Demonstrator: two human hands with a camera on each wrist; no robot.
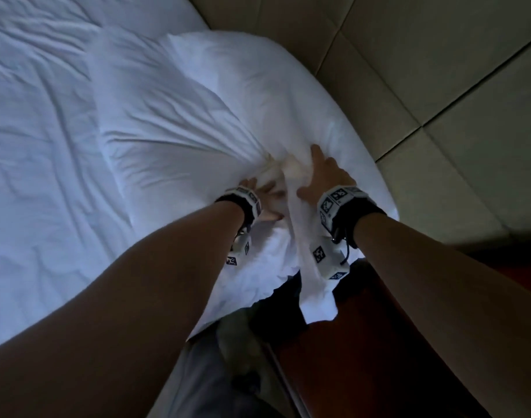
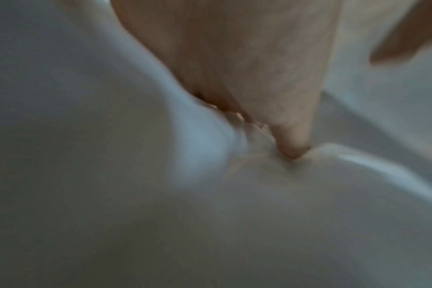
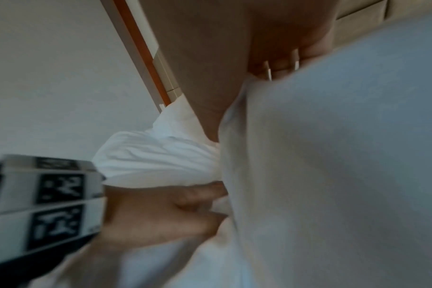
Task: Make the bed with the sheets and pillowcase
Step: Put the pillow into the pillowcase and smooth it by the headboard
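The sheet [image 1: 38, 152] is seen spread, wrinkled, over the left half of the head view. At centre, the pillow [image 1: 216, 95] is laid on the bed with its pillowcase [image 1: 315, 297] partly drawn on; the open end is bunched at lower centre and hangs off the mattress edge.

The left hand [image 1: 265, 203] is placed at the bunched opening, its fingers [image 2: 291, 144] extended and pushed into a fold of cloth; nothing is seen to be pinched. Just to its right, the right hand [image 1: 324, 176] is laid flat on the pillow, fingers straight and pressing down. The padded headboard [image 1: 439, 70] is noted at upper right.

Stuffing of the pillow's near end is judged to be under way. Risks are recorded: with no grip on the hem, the loose case could slip back, and uneven pushing could leave a corner bunched inside. The overhanging end could drag the pillow off the edge.
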